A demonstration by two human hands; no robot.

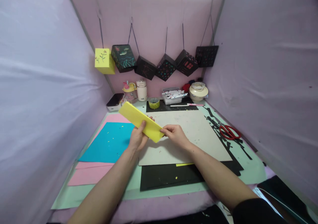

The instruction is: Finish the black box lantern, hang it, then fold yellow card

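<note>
Left hand (pixel 138 138) grips the yellow paper (pixel 134 115) mid-length, thumb on top; right hand (pixel 177 135) pinches its right end.

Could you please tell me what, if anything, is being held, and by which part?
A yellow piece: the left hand grips its middle; the right hand pinches a right-end corner.

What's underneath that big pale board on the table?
Black paper and a yellow sliver show from under the pale board at its near edge. Whatever lies beneath its middle is covered.
</note>
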